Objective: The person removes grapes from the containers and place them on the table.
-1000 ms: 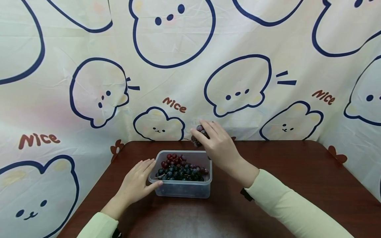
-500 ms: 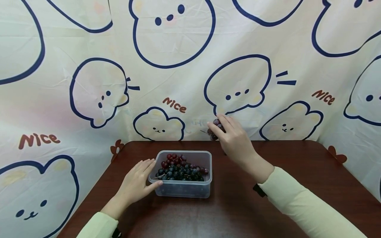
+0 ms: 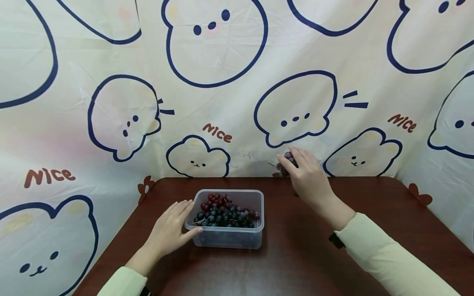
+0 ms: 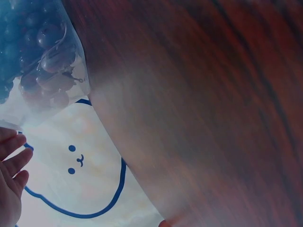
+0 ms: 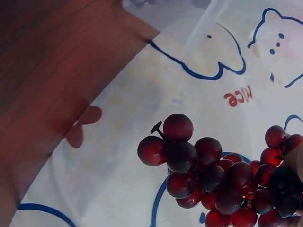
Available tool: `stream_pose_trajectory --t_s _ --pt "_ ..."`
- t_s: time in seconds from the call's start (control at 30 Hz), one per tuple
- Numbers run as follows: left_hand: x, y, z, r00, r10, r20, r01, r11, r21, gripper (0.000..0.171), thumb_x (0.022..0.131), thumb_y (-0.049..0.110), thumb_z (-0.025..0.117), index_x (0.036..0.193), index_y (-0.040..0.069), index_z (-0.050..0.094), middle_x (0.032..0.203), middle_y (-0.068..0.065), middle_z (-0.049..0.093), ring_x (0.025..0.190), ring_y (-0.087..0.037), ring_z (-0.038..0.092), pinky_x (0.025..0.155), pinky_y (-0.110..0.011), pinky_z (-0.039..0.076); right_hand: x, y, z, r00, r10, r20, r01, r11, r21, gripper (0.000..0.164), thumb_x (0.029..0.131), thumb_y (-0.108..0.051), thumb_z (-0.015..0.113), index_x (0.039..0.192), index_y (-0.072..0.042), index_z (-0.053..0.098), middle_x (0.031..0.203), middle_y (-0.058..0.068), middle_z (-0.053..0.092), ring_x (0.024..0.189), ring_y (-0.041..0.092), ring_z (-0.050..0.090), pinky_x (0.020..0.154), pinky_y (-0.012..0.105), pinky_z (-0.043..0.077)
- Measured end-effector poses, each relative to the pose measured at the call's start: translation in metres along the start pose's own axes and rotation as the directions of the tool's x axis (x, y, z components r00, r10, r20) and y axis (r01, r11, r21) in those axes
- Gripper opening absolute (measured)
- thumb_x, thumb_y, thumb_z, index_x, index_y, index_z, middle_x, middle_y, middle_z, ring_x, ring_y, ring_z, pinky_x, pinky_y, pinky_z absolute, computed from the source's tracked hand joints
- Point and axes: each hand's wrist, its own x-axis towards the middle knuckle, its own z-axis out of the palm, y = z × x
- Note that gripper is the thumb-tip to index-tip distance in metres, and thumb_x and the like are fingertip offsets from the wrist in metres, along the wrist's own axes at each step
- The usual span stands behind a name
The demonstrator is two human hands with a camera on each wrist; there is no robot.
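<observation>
**Right hand carries a bunch of grapes clear of the box while the left hand stays at its side**

Head view: The right hand has swung away to the right. A second ago it was over the far right corner of the box; now it is well to the right of it, its fingers curled round a bunch of dark grapes. The bunch is raised, seen against the printed cloth just above the far edge of the desk, with a thin stem poking out to the left. For the work in hand, I judge that this bunch is now fully parted from the loose heap. The grapes in the box, red at the back and blue-black in front, lie as they did, and the box has not slid. The left hand has kept its place, fingers straight along the box's left side and thumb across the near corner of the rim, probably to steady it.

Left wrist view: A corner of the box fills the upper left, with grapes and stems showing through its wall. Some fingers of the left hand enter at the left edge, gripping nothing that shows here.

Right wrist view: The red bunch hangs across the lower right, its far end free and touching nothing visible. Only a sliver of the right hand shows at the right edge, so I cannot tell from here how firm the hold is. Part of the box appears at the top, apart from the bunch.
</observation>
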Motion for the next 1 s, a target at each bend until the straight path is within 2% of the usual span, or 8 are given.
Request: stream_pose_trajectory --t_s 0.13,0.57,0.77,1.0 --pt "-0.001 0.0 0.001 1.0 0.003 -0.011 -0.003 1.0 -0.002 0.08 0.084 0.06 0.064 0.134 -0.002 0.056 0.134 -0.017 0.056 0.126 -0.032 0.05 0.108 -0.049 0.034 -0.007 0.007 0.001 1.0 0.001 -0.006 -0.001 1.0 -0.014 0.034 0.081 0.011 0.071 0.112 0.0 0.067 0.117 0.031 0.059 0.105 0.044 0.059 0.091 0.056 0.049" --pt "0.0 0.0 0.002 1.0 0.018 -0.026 -0.018 1.0 -0.004 0.08 0.085 0.061 0.063 0.133 -0.003 0.057 0.134 -0.017 0.056 0.126 -0.032 0.05 0.107 -0.05 0.035 -0.036 0.029 0.005 0.997 0.055 0.048 -0.051 0.996 -0.078 0.036 0.078 0.014 0.071 0.111 0.0 0.067 0.115 0.032 0.06 0.103 0.045 0.059 0.09 0.056 0.049" --pt "0.0 0.0 0.003 0.999 0.024 -0.031 -0.024 1.0 0.0 0.08 0.085 0.062 0.061 0.133 -0.002 0.057 0.134 -0.017 0.056 0.126 -0.032 0.05 0.11 -0.045 0.032 -0.049 0.038 0.007 0.995 0.077 0.061 -0.071 0.993 -0.097 0.039 0.076 0.016 0.071 0.112 0.001 0.067 0.115 0.032 0.06 0.104 0.046 0.058 0.09 0.056 0.049" --pt "0.0 -0.001 0.003 0.999 0.017 -0.03 -0.017 1.0 0.002 0.081 0.085 0.062 0.061 0.134 -0.002 0.057 0.134 -0.017 0.056 0.126 -0.032 0.05 0.111 -0.045 0.032 -0.062 0.046 0.012 0.993 0.096 0.07 -0.088 0.99 -0.106 0.037 0.077 0.015 0.068 0.111 0.001 0.067 0.113 0.033 0.06 0.101 0.046 0.059 0.085 0.059 0.05"
